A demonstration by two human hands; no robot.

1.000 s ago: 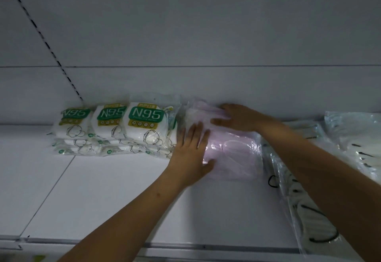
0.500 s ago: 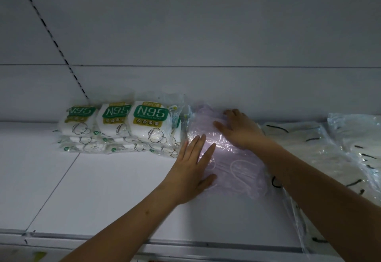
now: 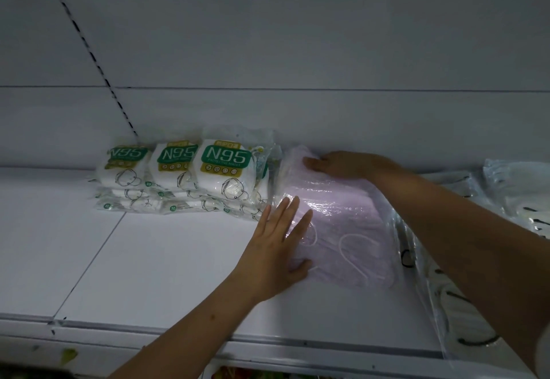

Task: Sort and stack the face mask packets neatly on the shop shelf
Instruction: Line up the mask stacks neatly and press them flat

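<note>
The pink mask packet lies lengthwise front-to-back on the shelf, left hand flat against its left edge, right hand flat-fingered on its rear end.

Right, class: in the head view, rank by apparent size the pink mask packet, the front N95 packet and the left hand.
1. pink mask packet, clearly largest.
2. front N95 packet and left hand: look alike, and the hand is nearer the camera, so unranked.
</note>
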